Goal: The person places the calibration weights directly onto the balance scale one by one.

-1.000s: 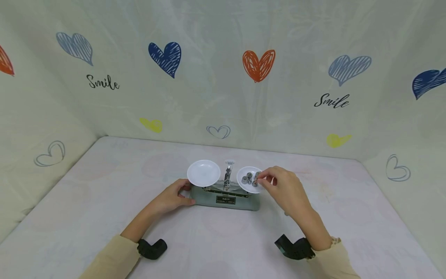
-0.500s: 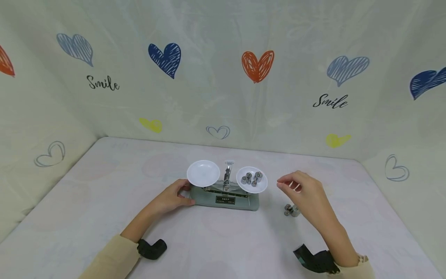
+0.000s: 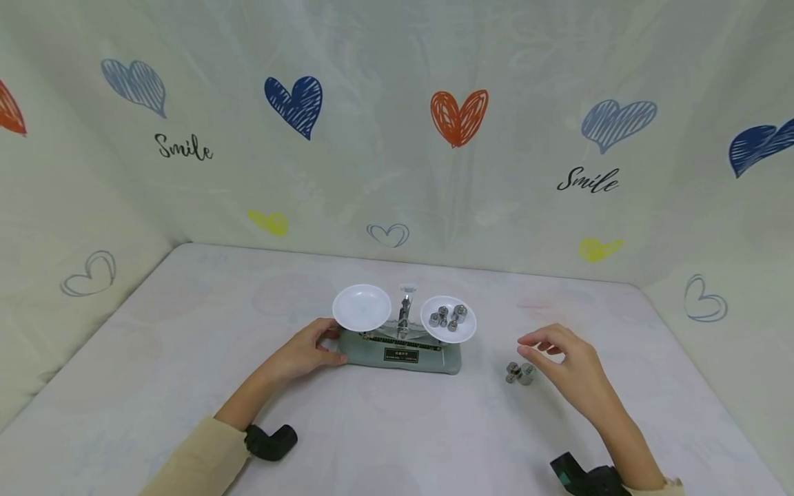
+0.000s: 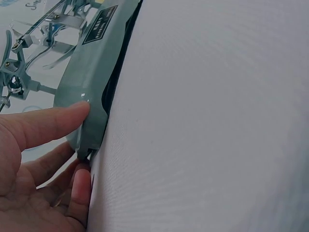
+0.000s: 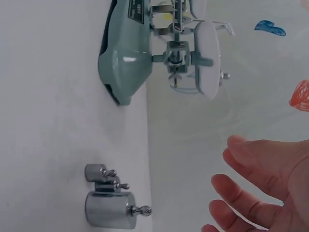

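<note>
A green-grey balance scale [image 3: 428,362] stands at mid-table with a white pan on each side. Its right pan [image 3: 466,331] bears several small metal weights [image 3: 460,313]; its left pan [image 3: 362,308] sits slightly higher in the head view. My left hand [image 3: 302,355] grips the left end of the base, thumb [image 4: 72,118] on the front face and fingers around the end. My right hand [image 3: 573,372] hovers to the right of the scale, fingers loosely bent, with nothing between thumb and fingertips. Below its fingertips stand a large cylindrical weight [image 5: 111,210] and two smaller weights [image 5: 95,172].
A white cloth [image 3: 397,427] covers the table. Behind it hangs a pale curtain [image 3: 372,172] printed with hearts and the word Smile. A black wrist camera [image 3: 271,442] is strapped to the left wrist, another [image 3: 589,475] to the right.
My right hand has withdrawn from the right pan, moving right and toward me, leaving a weight there. The weights on the table have come into full view. My left hand stays put.
</note>
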Action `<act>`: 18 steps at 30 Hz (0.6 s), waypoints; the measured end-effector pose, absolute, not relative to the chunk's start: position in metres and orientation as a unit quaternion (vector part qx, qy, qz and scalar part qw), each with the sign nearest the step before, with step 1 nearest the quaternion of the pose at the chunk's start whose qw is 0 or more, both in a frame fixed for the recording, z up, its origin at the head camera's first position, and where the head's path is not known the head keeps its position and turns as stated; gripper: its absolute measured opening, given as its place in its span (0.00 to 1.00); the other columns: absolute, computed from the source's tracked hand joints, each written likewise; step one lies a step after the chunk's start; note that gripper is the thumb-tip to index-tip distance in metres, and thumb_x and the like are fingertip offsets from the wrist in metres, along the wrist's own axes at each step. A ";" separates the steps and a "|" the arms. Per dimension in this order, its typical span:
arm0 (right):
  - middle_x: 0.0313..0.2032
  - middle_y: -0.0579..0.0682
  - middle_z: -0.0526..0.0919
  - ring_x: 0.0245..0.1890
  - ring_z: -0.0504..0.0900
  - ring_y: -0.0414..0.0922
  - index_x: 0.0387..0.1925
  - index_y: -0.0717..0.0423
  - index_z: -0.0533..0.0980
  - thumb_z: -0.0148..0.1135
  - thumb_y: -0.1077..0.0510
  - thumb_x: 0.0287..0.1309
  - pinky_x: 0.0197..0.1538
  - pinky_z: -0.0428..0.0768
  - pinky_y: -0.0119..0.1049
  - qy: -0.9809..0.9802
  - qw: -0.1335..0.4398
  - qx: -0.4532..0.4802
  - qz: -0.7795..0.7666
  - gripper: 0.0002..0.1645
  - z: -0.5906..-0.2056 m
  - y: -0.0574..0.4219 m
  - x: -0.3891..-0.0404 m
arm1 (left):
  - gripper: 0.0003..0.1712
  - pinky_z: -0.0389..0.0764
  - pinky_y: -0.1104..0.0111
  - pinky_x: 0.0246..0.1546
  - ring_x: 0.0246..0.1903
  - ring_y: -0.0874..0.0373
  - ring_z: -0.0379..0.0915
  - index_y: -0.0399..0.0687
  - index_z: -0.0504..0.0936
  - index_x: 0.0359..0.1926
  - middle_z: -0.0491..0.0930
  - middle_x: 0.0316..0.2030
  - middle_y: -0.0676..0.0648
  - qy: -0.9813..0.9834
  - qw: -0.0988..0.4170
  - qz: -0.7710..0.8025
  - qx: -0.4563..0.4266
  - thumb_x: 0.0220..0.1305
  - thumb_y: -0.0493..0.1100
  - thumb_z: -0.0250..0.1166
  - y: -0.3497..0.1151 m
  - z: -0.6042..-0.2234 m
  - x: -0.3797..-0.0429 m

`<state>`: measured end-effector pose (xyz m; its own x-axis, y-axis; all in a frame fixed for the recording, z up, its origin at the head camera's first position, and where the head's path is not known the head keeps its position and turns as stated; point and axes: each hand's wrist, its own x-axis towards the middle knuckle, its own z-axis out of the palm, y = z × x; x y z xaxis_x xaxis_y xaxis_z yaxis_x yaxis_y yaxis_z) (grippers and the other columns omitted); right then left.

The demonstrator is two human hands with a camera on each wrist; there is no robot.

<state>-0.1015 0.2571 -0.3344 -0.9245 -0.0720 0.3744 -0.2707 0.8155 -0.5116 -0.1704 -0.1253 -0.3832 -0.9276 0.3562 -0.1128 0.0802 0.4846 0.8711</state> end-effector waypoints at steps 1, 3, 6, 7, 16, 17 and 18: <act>0.32 0.40 0.80 0.31 0.70 0.29 0.32 0.49 0.80 0.65 0.55 0.50 0.38 0.71 0.22 -0.938 0.169 0.090 0.289 0.06 -0.337 0.260 -0.101 | 0.37 0.68 0.53 0.53 0.55 0.42 0.63 0.35 0.65 0.59 0.67 0.56 0.35 0.851 0.139 0.491 0.129 0.47 0.38 0.69 -0.125 -0.384 -0.171; 0.32 0.40 0.80 0.32 0.70 0.29 0.33 0.49 0.80 0.65 0.54 0.50 0.38 0.71 0.22 -0.941 0.162 0.083 0.286 0.06 -0.343 0.265 -0.100 | 0.37 0.68 0.53 0.53 0.55 0.42 0.63 0.35 0.65 0.59 0.66 0.56 0.35 0.850 0.138 0.490 0.133 0.47 0.38 0.69 -0.125 -0.384 -0.171; 0.34 0.40 0.79 0.33 0.70 0.31 0.34 0.48 0.80 0.64 0.52 0.51 0.39 0.71 0.23 -0.945 0.146 0.068 0.284 0.08 -0.349 0.272 -0.098 | 0.37 0.68 0.52 0.53 0.55 0.42 0.63 0.35 0.65 0.59 0.66 0.56 0.35 0.850 0.136 0.492 0.133 0.47 0.37 0.69 -0.124 -0.385 -0.172; 0.35 0.40 0.79 0.34 0.70 0.31 0.34 0.47 0.80 0.64 0.51 0.52 0.40 0.71 0.24 -0.946 0.140 0.063 0.285 0.08 -0.351 0.274 -0.097 | 0.37 0.68 0.52 0.53 0.55 0.42 0.63 0.34 0.65 0.59 0.66 0.56 0.35 0.850 0.136 0.491 0.134 0.47 0.38 0.69 -0.124 -0.385 -0.172; 0.37 0.41 0.79 0.35 0.69 0.31 0.35 0.47 0.80 0.64 0.50 0.51 0.40 0.70 0.23 -0.947 0.122 0.049 0.293 0.09 -0.367 0.285 -0.095 | 0.37 0.69 0.53 0.52 0.55 0.42 0.63 0.34 0.65 0.59 0.67 0.56 0.34 0.851 0.134 0.490 0.134 0.47 0.37 0.69 -0.126 -0.384 -0.170; 0.36 0.41 0.79 0.34 0.69 0.30 0.35 0.48 0.80 0.64 0.51 0.51 0.40 0.70 0.23 -0.947 0.121 0.049 0.294 0.09 -0.369 0.286 -0.095 | 0.37 0.69 0.53 0.52 0.55 0.42 0.63 0.34 0.66 0.58 0.67 0.56 0.35 0.851 0.134 0.491 0.133 0.47 0.38 0.69 -0.125 -0.384 -0.170; 0.36 0.41 0.79 0.34 0.69 0.30 0.35 0.47 0.80 0.64 0.51 0.51 0.40 0.70 0.23 -0.948 0.120 0.047 0.292 0.09 -0.370 0.286 -0.095 | 0.37 0.69 0.53 0.52 0.55 0.41 0.63 0.34 0.65 0.58 0.67 0.56 0.34 0.851 0.134 0.489 0.135 0.47 0.38 0.69 -0.125 -0.384 -0.170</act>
<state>-0.0950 0.2860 -0.3704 -0.9666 -0.0184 0.2555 -0.1592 0.8245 -0.5430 -0.1705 -0.1253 -0.3841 -0.9276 0.3610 -0.0966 0.0985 0.4856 0.8686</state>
